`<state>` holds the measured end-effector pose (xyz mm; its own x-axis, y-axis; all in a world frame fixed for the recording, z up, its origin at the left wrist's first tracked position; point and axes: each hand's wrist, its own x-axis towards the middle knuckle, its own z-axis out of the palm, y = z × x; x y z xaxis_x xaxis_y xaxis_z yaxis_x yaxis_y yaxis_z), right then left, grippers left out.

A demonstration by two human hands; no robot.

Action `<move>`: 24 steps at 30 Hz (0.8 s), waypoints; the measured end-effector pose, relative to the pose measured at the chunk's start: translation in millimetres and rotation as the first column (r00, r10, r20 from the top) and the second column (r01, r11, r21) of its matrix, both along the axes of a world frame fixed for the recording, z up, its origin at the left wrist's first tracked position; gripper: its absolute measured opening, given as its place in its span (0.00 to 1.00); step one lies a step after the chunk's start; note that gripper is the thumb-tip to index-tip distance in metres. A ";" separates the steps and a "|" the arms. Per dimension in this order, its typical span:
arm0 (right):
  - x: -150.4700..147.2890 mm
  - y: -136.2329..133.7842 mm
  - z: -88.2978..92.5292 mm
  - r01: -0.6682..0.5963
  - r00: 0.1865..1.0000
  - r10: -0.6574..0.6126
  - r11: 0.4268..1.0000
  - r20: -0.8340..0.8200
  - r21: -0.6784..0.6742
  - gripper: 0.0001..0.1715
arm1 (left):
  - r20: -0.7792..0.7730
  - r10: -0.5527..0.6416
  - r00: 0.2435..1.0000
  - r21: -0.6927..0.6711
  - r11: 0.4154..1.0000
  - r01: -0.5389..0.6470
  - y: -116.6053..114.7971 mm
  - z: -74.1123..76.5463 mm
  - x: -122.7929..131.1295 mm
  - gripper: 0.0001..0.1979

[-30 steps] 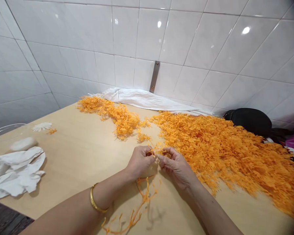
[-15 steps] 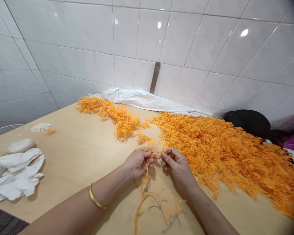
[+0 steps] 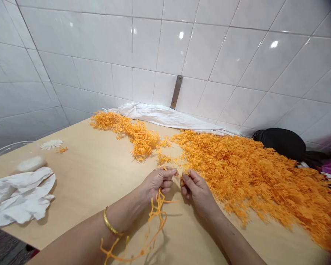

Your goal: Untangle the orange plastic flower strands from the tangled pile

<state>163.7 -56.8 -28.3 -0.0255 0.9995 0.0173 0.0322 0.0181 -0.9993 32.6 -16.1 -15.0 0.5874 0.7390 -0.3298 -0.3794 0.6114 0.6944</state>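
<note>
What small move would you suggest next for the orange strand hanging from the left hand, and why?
Perhaps the right hand should gather the orange strand: its loose length dangles from the left hand across the left forearm, and the large orange pile nearby could snag it.

Orange fringed strand (image 3: 157, 217) held in the left hand (image 3: 158, 183); loose length hangs in kinked loops past the wrist, its end reaching over the forearm. Large tangled heap of matching strands (image 3: 251, 176) lies on the desk (image 3: 85, 176) right of the hands; smaller heap (image 3: 135, 134) lies beyond them.
</note>
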 end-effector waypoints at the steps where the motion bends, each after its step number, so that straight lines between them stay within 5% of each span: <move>1: 1.9 2.1 1.2 0.050 0.998 -0.049 0.999 -0.045 0.006 0.16 | -0.010 0.006 1.000 0.013 1.000 -0.006 -0.7 -0.1 0.8 0.10; 6: 31.7 13.4 14.4 0.443 0.828 -0.447 0.891 -0.338 -0.095 0.16 | -0.059 0.104 0.993 0.093 0.991 -0.098 -3.1 3.5 -0.4 0.09; 8: 41.9 13.2 20.4 0.507 0.773 -0.516 0.852 -0.370 -0.129 0.15 | -0.113 0.194 0.974 0.174 0.969 -0.173 -3.6 6.4 -1.6 0.10; 14: 32.1 3.3 26.0 0.246 0.884 -0.291 0.955 -0.366 -0.167 0.18 | -0.294 0.255 0.921 0.337 0.929 -0.150 -9.0 8.4 2.5 0.10; 19: 20.9 0.6 19.7 0.131 0.884 -0.220 0.963 -0.412 -0.234 0.16 | -0.329 0.297 0.896 0.402 0.903 -0.152 -10.0 7.3 4.9 0.11; 24: 12.5 -1.4 15.0 0.062 0.977 -0.079 0.994 -0.199 -0.093 0.16 | -0.311 0.286 0.906 0.428 0.894 -0.135 -11.6 6.7 4.8 0.12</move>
<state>176.1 -58.2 -13.3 0.0404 0.9967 -0.0707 -0.1728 -0.0627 -0.9830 37.4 -27.7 -8.3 0.3006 0.9424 -0.1467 -0.1485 0.1982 0.9689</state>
